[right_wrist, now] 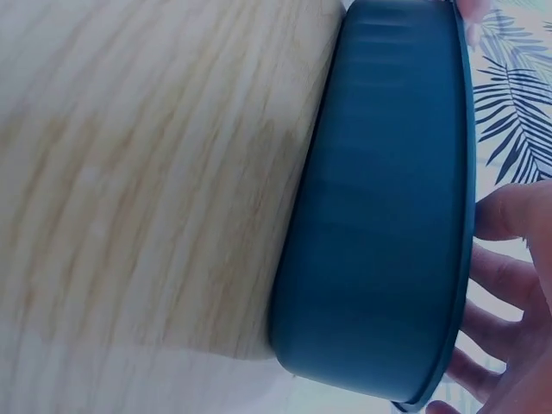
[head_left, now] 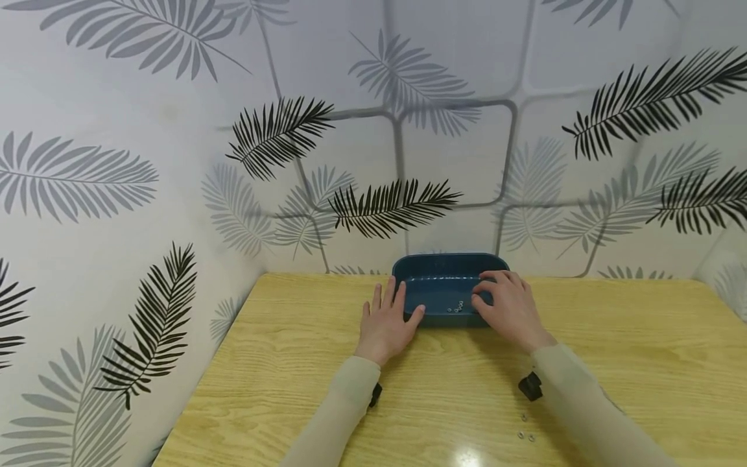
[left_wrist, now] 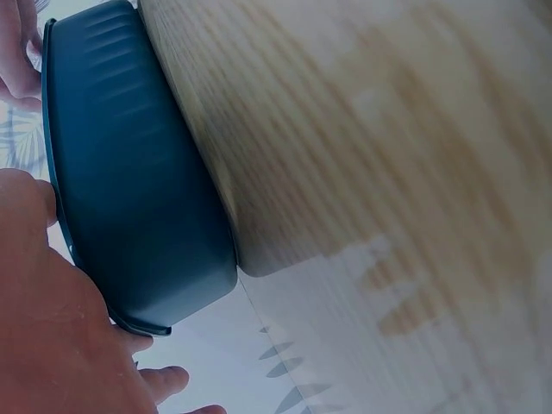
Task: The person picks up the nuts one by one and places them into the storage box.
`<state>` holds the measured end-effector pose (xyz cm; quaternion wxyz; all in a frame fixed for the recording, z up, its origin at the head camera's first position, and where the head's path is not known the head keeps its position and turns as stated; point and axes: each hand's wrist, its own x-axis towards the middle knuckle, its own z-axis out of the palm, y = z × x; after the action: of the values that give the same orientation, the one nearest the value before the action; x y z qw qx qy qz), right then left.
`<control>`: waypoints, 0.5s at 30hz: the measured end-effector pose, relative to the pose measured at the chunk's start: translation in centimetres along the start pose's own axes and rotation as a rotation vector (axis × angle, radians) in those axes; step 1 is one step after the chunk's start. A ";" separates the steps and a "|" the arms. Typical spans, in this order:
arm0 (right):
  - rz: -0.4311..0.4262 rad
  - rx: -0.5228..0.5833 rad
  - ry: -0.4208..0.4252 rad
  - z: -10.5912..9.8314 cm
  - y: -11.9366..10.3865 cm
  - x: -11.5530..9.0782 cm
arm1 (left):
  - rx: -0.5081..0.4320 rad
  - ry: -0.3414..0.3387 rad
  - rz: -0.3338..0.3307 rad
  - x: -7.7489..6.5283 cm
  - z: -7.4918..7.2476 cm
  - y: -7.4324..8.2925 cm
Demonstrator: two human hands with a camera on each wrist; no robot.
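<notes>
A dark blue rectangular tray [head_left: 438, 321] sits at the far edge of the table, close to the wall. Several small metal nuts [head_left: 458, 308] lie inside it near the front wall. My left hand [head_left: 385, 327] rests at the tray's left end, fingers spread and thumb over the front rim. Over the right end is my right hand [head_left: 510, 308], its fingers bent loosely and apart, nothing visible between the fingertips. Its fingers [right_wrist: 500, 272] reach past the rim in the right wrist view. The tray's outer side [left_wrist: 129, 172] fills much of the left wrist view.
Three small nuts [head_left: 523, 436] lie on the wooden table [head_left: 280, 363] near the right forearm. Behind the table stands a wall [head_left: 362, 155] patterned with leaves. Dark wrist devices [head_left: 530, 386] show at both sleeves.
</notes>
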<state>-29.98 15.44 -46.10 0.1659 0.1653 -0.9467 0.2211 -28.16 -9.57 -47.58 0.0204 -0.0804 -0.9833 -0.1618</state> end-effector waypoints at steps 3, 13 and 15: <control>-0.001 0.010 0.006 -0.4 0.0 -0.4 | 0.000 0.000 -0.003 0.0 0.0 0.0; -0.035 0.048 0.044 -1.6 -0.3 -1.4 | -0.005 0.005 0.002 -0.1 0.1 0.1; -0.044 0.054 0.049 -1.8 -0.4 -1.6 | -0.003 0.005 0.001 -0.1 0.0 0.1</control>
<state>-28.01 16.37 -45.00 0.1894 0.1850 -0.9321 0.2471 -28.07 -9.46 -47.58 0.0230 -0.0804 -0.9830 -0.1634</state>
